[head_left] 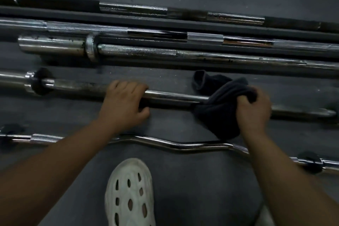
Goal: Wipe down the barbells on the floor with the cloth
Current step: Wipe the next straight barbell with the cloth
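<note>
Gripped tight in the right hand [254,110], fingers curled into the fabric: a dark cloth [220,108], bunched and wrapped over the straight barbell [174,96] to the right of its middle. Further left, clasped by the left hand [124,101], fingers hooked over the shaft, thumb on the near side. Best to keep the wrap snug all round, draw it along in long strokes, twist the wrist to catch the underside, and hold the left grip firm against rolling. Probably worth extra pressure on the dull, smeared stretch toward the collar [39,81]. Thick, soft, fleecy-looking fabric, one loose tail lying on the floor [183,180] behind the bar, another drooping toward the curl bar [174,145]. Smooth bright chrome between the hands; wavy bends and a knurled patch on the nearer bar. Beyond, three more long bars [205,38] lying close together, with knurled bands, a fat pitted sleeve [51,45], and rusty patches on the farthest. Underneath, matte grey flooring; at the bottom, a white perforated shoe [130,192].
</note>
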Motion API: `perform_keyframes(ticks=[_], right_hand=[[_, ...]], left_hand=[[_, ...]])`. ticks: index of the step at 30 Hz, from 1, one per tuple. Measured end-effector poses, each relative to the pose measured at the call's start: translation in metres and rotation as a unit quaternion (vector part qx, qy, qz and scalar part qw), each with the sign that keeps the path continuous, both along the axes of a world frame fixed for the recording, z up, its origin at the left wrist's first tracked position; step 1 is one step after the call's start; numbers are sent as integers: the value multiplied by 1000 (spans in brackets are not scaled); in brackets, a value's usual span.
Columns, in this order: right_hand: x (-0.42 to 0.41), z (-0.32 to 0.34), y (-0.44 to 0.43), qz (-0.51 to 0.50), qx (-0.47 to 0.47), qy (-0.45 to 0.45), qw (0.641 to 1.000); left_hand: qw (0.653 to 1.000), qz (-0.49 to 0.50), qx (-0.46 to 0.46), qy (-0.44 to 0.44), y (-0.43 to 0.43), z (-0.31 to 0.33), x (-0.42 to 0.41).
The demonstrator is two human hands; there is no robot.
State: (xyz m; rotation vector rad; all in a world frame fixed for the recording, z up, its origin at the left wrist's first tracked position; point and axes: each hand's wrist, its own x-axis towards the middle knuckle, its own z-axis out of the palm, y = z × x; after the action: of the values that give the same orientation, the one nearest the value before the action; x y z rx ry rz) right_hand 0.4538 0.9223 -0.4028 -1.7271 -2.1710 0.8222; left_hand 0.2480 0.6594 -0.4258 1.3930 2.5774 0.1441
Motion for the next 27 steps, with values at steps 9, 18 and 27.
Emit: perform_keyframes(ticks=[9,18,27], right_hand=[[-62,8,-143,445,-13,-58,894],[20,12,-13,144,14,-222,964],[-81,30,-57,411,-37,-23,911]], left_hand=[[998,-8,-24,-62,-47,9,49],[998,4,-44,-40,-29,2,31],[998,-9,-57,-27,13,4,-22]])
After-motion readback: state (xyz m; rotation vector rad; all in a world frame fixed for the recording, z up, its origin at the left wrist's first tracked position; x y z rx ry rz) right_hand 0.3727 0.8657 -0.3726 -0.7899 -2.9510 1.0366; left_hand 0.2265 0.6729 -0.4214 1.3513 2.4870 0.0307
